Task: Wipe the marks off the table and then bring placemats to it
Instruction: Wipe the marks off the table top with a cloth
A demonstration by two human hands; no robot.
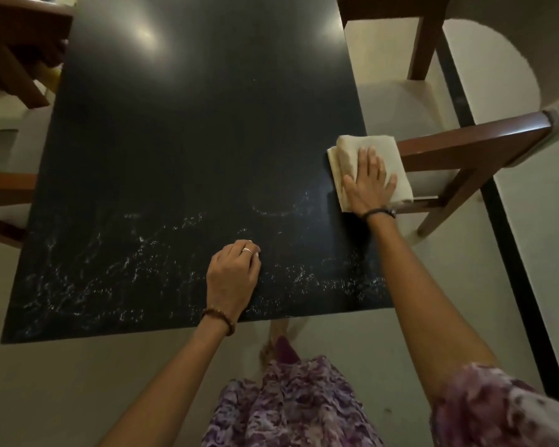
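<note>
Your right fingers (373, 162), flat on the soft folded beige cloth (365, 171) at the tabletop's (191, 140) right edge, should press its middle; left hand (233, 275) curls empty.

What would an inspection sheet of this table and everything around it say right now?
Surface: black table, white chalky marks across its near part; far part looks clean.
Job's things: folded beige cloth at the table's right edge; placemats nothing seen.
Clutter: nothing seen on the tabletop.
Hands: right hand presses flat on the cloth; left hand rests on the table with fingers curled, holding nothing.
Cables: nothing seen.
Surroundings: wooden chair on the right, more chairs on the left and at the far end, pale floor.
</note>
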